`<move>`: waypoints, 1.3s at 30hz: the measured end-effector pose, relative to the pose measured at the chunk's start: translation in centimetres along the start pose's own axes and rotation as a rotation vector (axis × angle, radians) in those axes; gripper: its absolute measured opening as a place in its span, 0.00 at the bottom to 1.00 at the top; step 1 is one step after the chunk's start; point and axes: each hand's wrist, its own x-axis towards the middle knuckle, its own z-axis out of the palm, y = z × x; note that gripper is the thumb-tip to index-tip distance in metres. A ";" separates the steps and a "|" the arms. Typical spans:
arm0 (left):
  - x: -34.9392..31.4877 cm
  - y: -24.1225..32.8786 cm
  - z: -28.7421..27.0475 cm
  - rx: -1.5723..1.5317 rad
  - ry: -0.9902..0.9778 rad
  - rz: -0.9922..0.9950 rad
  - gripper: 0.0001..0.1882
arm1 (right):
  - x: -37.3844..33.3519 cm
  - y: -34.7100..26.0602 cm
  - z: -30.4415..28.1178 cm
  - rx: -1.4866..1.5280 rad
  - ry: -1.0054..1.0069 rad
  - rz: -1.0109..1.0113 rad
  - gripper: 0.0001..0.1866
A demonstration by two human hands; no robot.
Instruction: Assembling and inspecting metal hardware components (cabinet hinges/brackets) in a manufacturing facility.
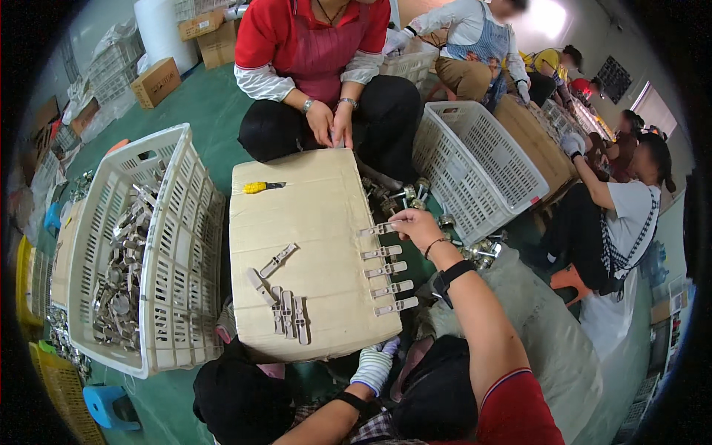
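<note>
My right hand [417, 225], bare, pinches the outer end of a grey hinge-like metal piece [377, 230] at the right edge of a cardboard-topped work surface [311, 200]. Below it, several similar metal pieces [389, 268] lie in a row, their ends sticking out past that edge. A loose group of the same metal pieces [288, 311] rests on the lower left of the cardboard. My left hand [373, 367], in a striped glove, is at the near edge of the surface; its fingers are partly hidden, and whatever they might hold cannot be seen.
A yellow-handled tool [256, 188] lies far left on the cardboard. White crates [174, 245] [475, 159] stand on both sides, the left one full of metal parts. Opposite sits a person in red [311, 52]; others work at right. A plastic sack [519, 319] lies beside my right arm.
</note>
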 end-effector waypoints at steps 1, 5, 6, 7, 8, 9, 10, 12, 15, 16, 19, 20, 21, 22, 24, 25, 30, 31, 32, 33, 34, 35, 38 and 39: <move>0.1 0.0 0.0 0.033 -0.001 -0.005 0.15 | 0.2 0.4 -0.2 0.019 -0.002 0.047 0.07; 0.3 -0.8 -0.1 0.010 0.023 -0.013 0.15 | 0.9 0.8 0.2 -0.237 0.020 -0.072 0.07; 0.4 -1.0 0.0 0.014 0.032 -0.022 0.15 | 1.2 1.2 0.2 -0.203 0.009 -0.072 0.07; 0.5 -1.1 0.1 0.018 0.041 -0.032 0.15 | 1.6 1.5 0.2 -0.168 -0.002 -0.073 0.07; 0.5 -1.0 0.2 0.018 0.034 -0.038 0.15 | 1.9 2.1 0.2 -0.132 -0.012 -0.071 0.07; 0.5 -0.9 0.3 0.017 0.027 -0.043 0.16 | 2.2 2.6 0.1 -0.170 -0.008 -0.079 0.07; 0.5 -0.9 0.3 0.017 0.019 -0.049 0.16 | 2.5 3.1 -0.1 -0.208 -0.002 -0.087 0.07; 0.7 -1.5 -0.1 0.061 0.027 -0.028 0.16 | 2.5 2.8 0.5 -0.277 -0.002 -0.099 0.07; 0.7 -1.5 -0.1 0.057 0.020 -0.046 0.16 | 2.4 2.9 0.7 -0.326 0.010 -0.088 0.06; 0.7 -1.4 -0.1 0.043 0.016 -0.060 0.15 | 2.6 3.2 0.6 -0.308 0.011 -0.077 0.06; 0.5 -0.7 0.2 -0.046 -0.005 -0.101 0.16 | 2.7 3.7 0.5 -0.315 0.024 -0.103 0.07; 0.5 -0.8 0.1 -0.037 0.004 -0.080 0.15 | 2.6 3.5 0.8 -0.324 0.025 -0.125 0.07; 0.6 -1.1 0.0 -0.029 0.012 -0.058 0.15 | 2.6 3.3 1.1 -0.321 0.018 -0.109 0.07; 0.6 -1.3 -0.1 -0.020 0.021 -0.036 0.15 | 2.6 3.1 1.3 -0.318 0.011 -0.094 0.07; 0.6 -1.3 0.0 -0.045 0.014 -0.062 0.15 | 2.6 3.2 1.3 -0.314 0.012 -0.082 0.07; 0.6 -1.3 0.0 -0.057 0.011 -0.076 0.15 | 2.7 3.2 1.2 -0.313 0.016 -0.086 0.07; 0.2 0.0 0.0 -0.006 0.013 -0.094 0.15 | 2.8 3.5 1.1 -0.324 0.015 -0.071 0.06; 0.3 -0.4 -0.1 0.025 0.020 -0.049 0.15 | 2.8 3.4 1.2 -0.332 0.010 -0.070 0.06; 0.4 -0.5 -0.1 0.030 0.020 -0.051 0.15 | 2.8 3.6 1.1 -0.341 0.008 -0.066 0.06; 0.4 -0.5 0.0 0.036 0.020 -0.052 0.15 | 2.8 3.7 1.1 -0.342 0.012 -0.065 0.06; 0.4 -0.6 0.0 0.041 0.020 -0.054 0.15 | 2.9 3.8 1.0 -0.342 0.016 -0.065 0.06; 0.5 -0.7 0.0 0.027 0.019 -0.054 0.15 | 2.9 3.8 1.1 -0.341 0.020 -0.065 0.06; 0.5 -0.7 0.0 -0.012 0.013 -0.066 0.16 | 2.9 3.9 1.0 -0.330 0.023 -0.042 0.06; 0.4 -0.6 0.1 -0.022 0.006 -0.076 0.16 | 2.9 3.9 1.0 -0.337 0.023 -0.042 0.06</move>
